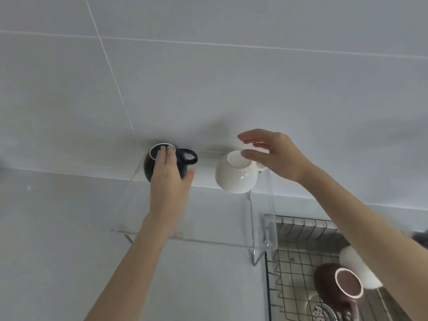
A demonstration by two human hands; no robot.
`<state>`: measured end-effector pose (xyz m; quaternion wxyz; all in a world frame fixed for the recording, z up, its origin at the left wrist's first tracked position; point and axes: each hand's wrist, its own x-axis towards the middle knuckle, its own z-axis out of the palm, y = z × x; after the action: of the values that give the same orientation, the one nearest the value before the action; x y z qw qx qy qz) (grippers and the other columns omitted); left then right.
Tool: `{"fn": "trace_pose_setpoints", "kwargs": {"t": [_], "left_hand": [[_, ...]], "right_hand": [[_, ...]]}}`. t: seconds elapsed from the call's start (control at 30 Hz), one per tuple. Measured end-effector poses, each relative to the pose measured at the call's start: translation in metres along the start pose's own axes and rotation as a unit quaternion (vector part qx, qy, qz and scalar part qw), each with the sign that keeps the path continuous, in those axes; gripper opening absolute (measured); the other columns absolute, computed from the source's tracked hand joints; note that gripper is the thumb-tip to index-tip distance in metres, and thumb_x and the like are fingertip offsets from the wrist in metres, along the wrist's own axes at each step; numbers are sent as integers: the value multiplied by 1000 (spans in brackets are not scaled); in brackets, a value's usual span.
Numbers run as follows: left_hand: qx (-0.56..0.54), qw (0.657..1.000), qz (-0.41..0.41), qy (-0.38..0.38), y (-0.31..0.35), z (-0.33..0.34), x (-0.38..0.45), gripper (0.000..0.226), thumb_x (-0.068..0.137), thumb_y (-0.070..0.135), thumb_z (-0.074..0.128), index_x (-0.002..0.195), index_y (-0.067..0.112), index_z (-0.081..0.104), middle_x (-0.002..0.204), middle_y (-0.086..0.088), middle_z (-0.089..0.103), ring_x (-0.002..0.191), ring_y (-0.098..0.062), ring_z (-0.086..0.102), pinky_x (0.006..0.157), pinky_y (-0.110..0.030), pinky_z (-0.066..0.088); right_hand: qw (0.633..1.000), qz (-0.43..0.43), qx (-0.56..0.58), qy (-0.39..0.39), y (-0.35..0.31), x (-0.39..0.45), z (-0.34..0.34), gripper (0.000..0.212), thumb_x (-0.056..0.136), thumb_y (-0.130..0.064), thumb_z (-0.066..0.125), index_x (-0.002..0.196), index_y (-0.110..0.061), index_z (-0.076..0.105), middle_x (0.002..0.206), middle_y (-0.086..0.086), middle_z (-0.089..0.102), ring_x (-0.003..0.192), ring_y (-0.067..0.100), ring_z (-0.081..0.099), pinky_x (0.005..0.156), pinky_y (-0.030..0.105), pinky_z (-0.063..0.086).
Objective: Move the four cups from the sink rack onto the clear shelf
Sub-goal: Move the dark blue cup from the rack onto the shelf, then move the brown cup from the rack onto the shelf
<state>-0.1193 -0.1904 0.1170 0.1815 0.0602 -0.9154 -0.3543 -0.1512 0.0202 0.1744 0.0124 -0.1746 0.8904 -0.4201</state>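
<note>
A black cup stands upside down on the left of the clear shelf. My left hand lies over it, fingers on its base, gripping it. A white cup stands upside down on the shelf's right side. My right hand hovers just above it with fingers spread, apart from the cup. In the sink rack at lower right a brown cup lies upside down, and another white cup sits behind it, partly hidden by my right forearm.
The shelf stands against a tiled wall on a pale counter. The metal sink with a drain strainer lies under the rack at the bottom right.
</note>
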Motion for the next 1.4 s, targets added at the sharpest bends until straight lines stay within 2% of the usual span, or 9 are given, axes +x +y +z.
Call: {"fn": "trace_pose_setpoints", "kwargs": {"t": [0.1, 0.23, 0.4, 0.5, 0.63, 0.73, 0.97, 1.2, 1.4], "left_hand": [[-90, 989, 120, 6, 53, 15, -54, 48, 78, 13, 63, 123, 3, 49, 126, -15, 57, 115, -19, 51, 96, -15, 30], [-186, 951, 194, -154, 105, 54, -142, 40, 76, 17, 63, 115, 11, 57, 112, -4, 66, 101, -5, 53, 91, -7, 34], [-146, 908, 104, -378, 113, 136, -207, 53, 79, 22, 63, 128, 17, 45, 133, 0, 52, 120, -10, 47, 105, -25, 37], [-88, 900, 60, -422, 104, 180, -217, 59, 79, 19, 62, 133, 14, 38, 140, -6, 45, 128, -16, 41, 108, -27, 31], [-38, 877, 37, -477, 96, 223, -215, 73, 77, 13, 65, 139, 13, 26, 149, -6, 32, 137, -19, 28, 112, -29, 20], [-48, 858, 38, -510, 96, 243, -218, 83, 71, 12, 71, 139, 13, 23, 149, -6, 31, 137, -19, 28, 107, -21, 18], [-35, 852, 52, -520, 97, 275, -221, 102, 59, 17, 80, 141, 13, 19, 151, -9, 27, 138, -21, 26, 115, -34, 20], [-35, 873, 45, -485, 106, 261, -215, 100, 52, 28, 84, 135, 12, 32, 133, -7, 53, 121, -22, 49, 104, -31, 38], [-59, 938, 104, -326, 149, 176, -175, 89, 49, 40, 82, 126, 19, 45, 117, -1, 66, 105, -18, 61, 94, -29, 45]], "right_hand": [[997, 42, 7, 58, 23, -58, -41, 21, 83, -12, 61, 102, -20, 65, 96, -12, 66, 88, -8, 62, 85, 5, 44], [985, 145, -10, 93, 76, -147, -73, 15, 83, -14, 61, 93, -24, 68, 91, -13, 69, 79, -14, 62, 76, 0, 44], [957, 280, -42, 66, 156, -241, -74, 18, 83, -15, 61, 99, -19, 69, 93, -4, 69, 76, -13, 62, 68, 3, 43], [932, 360, -26, 29, 198, -275, -54, 28, 80, -15, 65, 108, -13, 65, 106, 7, 70, 92, 14, 65, 81, 20, 42], [899, 434, 50, 21, 229, -293, -26, 52, 78, -24, 67, 127, -10, 52, 119, 7, 63, 103, 16, 57, 86, 25, 40], [892, 443, 83, 28, 238, -294, -11, 46, 85, -28, 59, 127, -13, 50, 110, 2, 61, 103, 16, 55, 84, 24, 38], [897, 416, 130, 72, 248, -294, 5, 37, 85, -28, 58, 121, -24, 53, 98, -5, 67, 86, 1, 58, 65, 6, 40], [901, 409, 105, 101, 233, -277, 0, 32, 83, -30, 61, 111, -16, 60, 91, -2, 68, 80, 7, 60, 58, 7, 41], [929, 319, 114, 146, 152, -237, -50, 44, 81, -29, 62, 125, -20, 56, 104, -6, 67, 102, 6, 59, 92, 23, 43]]}}
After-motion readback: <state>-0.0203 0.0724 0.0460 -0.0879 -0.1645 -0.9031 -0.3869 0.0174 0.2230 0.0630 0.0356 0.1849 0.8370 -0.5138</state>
